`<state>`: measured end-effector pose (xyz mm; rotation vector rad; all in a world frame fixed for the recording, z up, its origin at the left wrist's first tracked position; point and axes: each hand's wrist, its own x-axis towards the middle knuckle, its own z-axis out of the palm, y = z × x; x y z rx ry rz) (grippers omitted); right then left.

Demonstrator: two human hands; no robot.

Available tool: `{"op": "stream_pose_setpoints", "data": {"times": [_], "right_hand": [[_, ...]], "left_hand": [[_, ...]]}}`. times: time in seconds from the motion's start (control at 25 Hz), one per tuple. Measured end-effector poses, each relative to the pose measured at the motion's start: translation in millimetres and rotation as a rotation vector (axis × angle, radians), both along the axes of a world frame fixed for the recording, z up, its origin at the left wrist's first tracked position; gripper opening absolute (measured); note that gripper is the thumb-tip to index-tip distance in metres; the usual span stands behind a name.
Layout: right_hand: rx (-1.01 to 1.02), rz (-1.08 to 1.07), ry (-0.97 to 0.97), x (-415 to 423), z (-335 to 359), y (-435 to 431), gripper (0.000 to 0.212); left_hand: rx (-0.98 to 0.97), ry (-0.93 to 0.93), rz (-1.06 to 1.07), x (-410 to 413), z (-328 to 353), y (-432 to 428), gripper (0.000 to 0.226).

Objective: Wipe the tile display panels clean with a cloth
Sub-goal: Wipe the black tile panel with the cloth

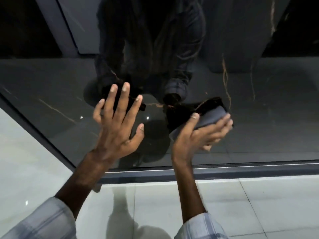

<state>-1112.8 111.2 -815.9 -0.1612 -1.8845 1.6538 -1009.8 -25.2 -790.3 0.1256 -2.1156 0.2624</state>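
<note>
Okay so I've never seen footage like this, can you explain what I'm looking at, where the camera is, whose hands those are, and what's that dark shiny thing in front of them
There is only one picture, taken by a wide-angle camera worn on a person's head, looking forward and down. So the two arms reaching in from the bottom belong to the wearer; there is no machine here.

The dark shiny surface is a glossy tile display panel, dark with thin pale veins. It acts like a mirror, so the shadowy figure in it is the person's own reflection.

The left hand is spread open, fingers straight, against the panel or just off it; I cannot tell which. The right hand grips a dark grey cloth and holds it at the panel, for wiping it clean.

Below the panel's bottom frame lies a pale, shiny tiled floor.
</note>
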Motion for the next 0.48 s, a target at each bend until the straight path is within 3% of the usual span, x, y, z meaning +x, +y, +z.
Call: {"op": "stream_pose_setpoints", "data": {"times": [0.12,0.2,0.32,0.48], "right_hand": [[0.382,0.093,0.3,29.4,39.1,-18.0,0.08],[0.556,0.175,0.371,37.4,55.0,-29.0,0.08],[0.732,0.181,0.494,33.3,36.3,-33.7,0.078],[0.827,0.124,0.507,35.1,-1.7,-33.8,0.077]], "left_hand": [[-0.019,-0.007,-0.021,9.1,10.1,-27.3,0.072],[-0.07,-0.012,-0.023,9.1,7.3,-40.7,0.08],[-0.164,0.011,-0.016,2.9,-5.0,-49.4,0.091],[-0.119,0.03,-0.132,-0.6,-10.9,-46.9,0.083]]}}
